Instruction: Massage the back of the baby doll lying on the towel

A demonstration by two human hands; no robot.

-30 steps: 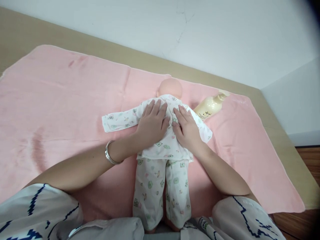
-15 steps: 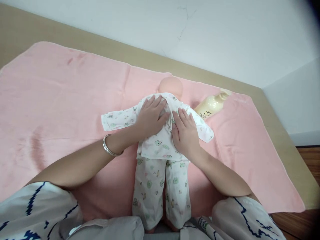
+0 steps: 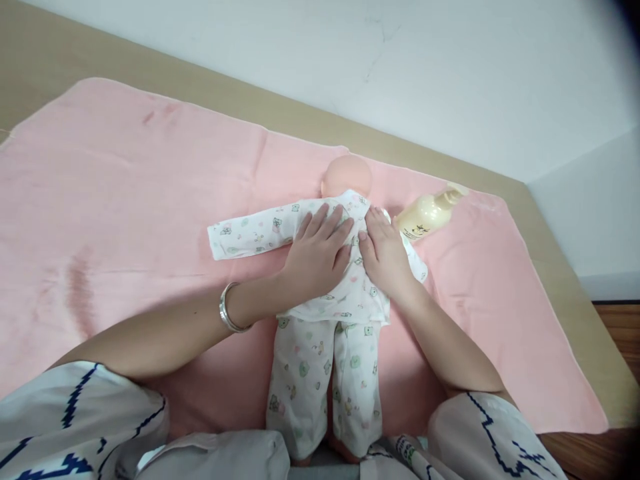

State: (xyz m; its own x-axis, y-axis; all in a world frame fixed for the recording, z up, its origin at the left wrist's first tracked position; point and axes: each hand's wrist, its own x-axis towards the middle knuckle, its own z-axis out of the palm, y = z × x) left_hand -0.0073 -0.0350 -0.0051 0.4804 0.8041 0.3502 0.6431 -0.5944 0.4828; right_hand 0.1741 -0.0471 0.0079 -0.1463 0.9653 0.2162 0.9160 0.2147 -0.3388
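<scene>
A baby doll (image 3: 347,176) lies on the pink blanket, head away from me and feet near my body. It wears a white printed top (image 3: 363,293) and matching trousers (image 3: 303,380). My left hand (image 3: 320,253) rests flat on the left side of the top's chest, fingers spread a little, a silver bangle on the wrist. On the right side of the chest lies my right hand (image 3: 387,253), its fingers stretched out and close together. Neither hand grips anything. The doll's left-side sleeve stretches out sideways; the right-side one is partly hidden behind my right hand.
A pale yellow pump bottle (image 3: 427,213) lies tilted on the blanket, right of the doll's shoulder. The pink blanket (image 3: 150,187) covers most of a wooden table (image 3: 550,267), which meets a white wall (image 3: 450,87) at the back.
Both hands have shifted slightly right across the chest. The doll's top has moved right with them, and the left-side sleeve looks straighter and longer.
</scene>
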